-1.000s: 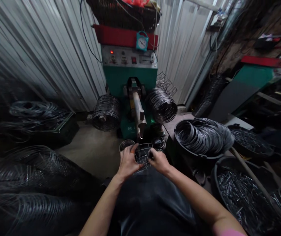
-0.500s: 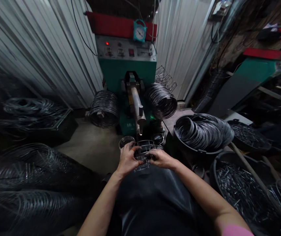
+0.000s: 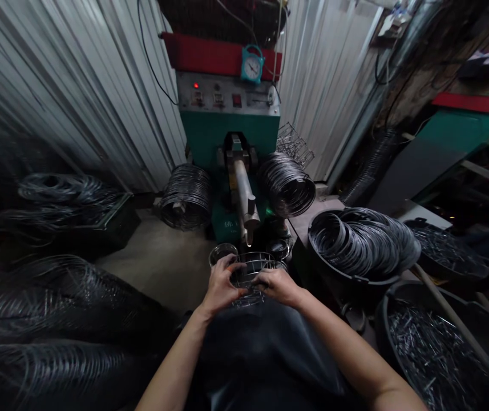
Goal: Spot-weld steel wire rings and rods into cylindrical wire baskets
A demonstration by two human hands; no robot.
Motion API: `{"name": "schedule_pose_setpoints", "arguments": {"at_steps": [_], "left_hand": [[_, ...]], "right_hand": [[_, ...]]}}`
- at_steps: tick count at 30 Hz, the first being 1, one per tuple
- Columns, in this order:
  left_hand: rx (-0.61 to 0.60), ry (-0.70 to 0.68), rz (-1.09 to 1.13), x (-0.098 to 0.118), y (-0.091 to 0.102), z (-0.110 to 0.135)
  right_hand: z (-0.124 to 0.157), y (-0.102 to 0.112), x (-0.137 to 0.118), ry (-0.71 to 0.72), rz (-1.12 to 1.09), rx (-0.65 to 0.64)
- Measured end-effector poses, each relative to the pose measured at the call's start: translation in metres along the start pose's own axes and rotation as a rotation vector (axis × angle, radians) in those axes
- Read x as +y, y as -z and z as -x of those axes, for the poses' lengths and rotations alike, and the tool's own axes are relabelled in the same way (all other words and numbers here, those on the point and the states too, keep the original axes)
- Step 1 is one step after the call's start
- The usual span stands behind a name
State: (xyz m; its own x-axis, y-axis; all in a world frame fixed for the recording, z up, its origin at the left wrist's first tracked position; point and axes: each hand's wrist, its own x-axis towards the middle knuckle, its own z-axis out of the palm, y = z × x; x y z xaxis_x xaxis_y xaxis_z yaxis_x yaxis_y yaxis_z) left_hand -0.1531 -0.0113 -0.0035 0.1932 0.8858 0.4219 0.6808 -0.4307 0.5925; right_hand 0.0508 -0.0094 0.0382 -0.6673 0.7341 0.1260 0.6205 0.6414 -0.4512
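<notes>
A round wire frame [image 3: 255, 262], made of thin metal rings joined by short cross wires, sits in front of my body, below the tip of the machine's metal arm [image 3: 244, 194]. My left hand [image 3: 222, 286] grips its left side, thumb on the near side and fingers over the upper ring. At the frame's right near side my right hand [image 3: 282, 286] is closed, with thumb and fingers pinched on the wires. Whether a small separate piece is between those right fingers is too dark to tell. The frame's lower part is partly hidden by my hands.
A green machine [image 3: 231, 128] with a blue clock [image 3: 252, 64] stands ahead. Wire-ring coils hang left [image 3: 186, 197] and right [image 3: 287, 182] of its arm. At right are a tub of rings [image 3: 355, 277] and a tub of short rods [image 3: 383, 319]. Wire bundles [image 3: 68, 297] lie left.
The whole view has shifted, so the machine and tubs appear slightly lower and further right. Both hands still hold the wire frame; my right fingers have moved slightly on its near side.
</notes>
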Motion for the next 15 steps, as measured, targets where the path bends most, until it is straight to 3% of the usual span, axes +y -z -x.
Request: {"name": "schedule_pose_setpoints", "arguments": {"at_steps": [15], "left_hand": [[0.027,0.064,0.077,-0.015,0.002,-0.038]], "right_hand": [[-0.036,0.018,0.010,-0.053,0.113,-0.018]]}}
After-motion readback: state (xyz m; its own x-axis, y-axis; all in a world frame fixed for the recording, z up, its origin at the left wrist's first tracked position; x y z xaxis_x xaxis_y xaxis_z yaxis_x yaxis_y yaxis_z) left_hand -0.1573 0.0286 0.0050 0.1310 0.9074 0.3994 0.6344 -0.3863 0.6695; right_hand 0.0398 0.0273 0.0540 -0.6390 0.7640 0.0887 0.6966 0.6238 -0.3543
